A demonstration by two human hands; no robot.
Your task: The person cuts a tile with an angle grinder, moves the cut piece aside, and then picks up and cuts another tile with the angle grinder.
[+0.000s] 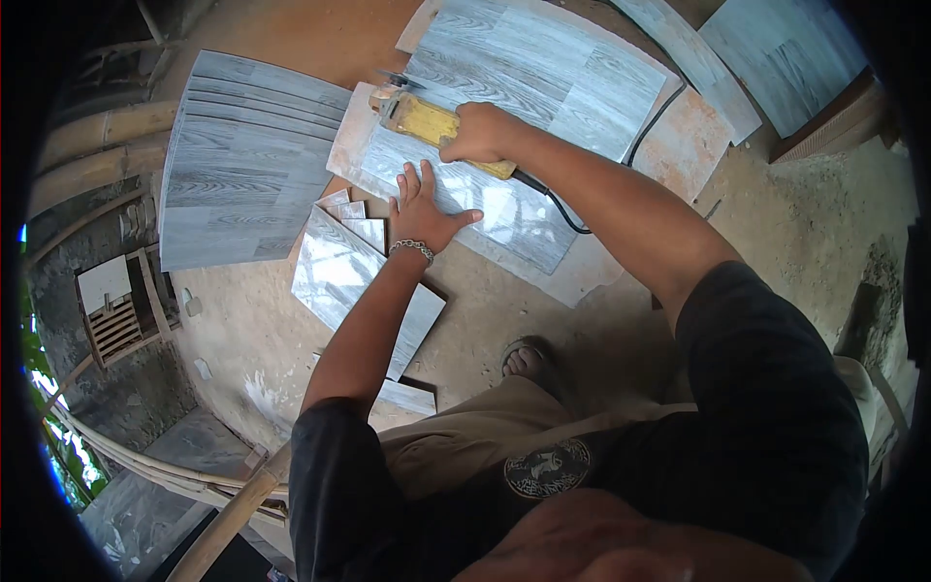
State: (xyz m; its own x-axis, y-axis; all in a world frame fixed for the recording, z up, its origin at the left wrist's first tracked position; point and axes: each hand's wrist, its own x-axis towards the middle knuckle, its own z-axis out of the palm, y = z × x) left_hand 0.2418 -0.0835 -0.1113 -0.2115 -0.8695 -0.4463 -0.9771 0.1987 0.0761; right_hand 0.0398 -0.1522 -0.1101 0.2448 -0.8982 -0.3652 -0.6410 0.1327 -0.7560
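Observation:
My right hand [477,133] is wrapped round the body of a yellow power cutter [423,118], whose disc end points to the upper left over the grey wood-pattern tile [519,209]. A black cord runs from its rear, under my right forearm. My left hand [424,206], with a chain bracelet at the wrist, lies with fingers spread at the tile's left part, just below the cutter. Another grey wood-pattern tile surface [543,63] lies beyond the cutter.
A fanned stack of grey tiles [252,165] stands at the left. Cut tile pieces [339,262] lie on the floor below my left hand. More tiles [786,58] are at the upper right by a cardboard box [834,121]. Bamboo poles [107,136] edge the left side.

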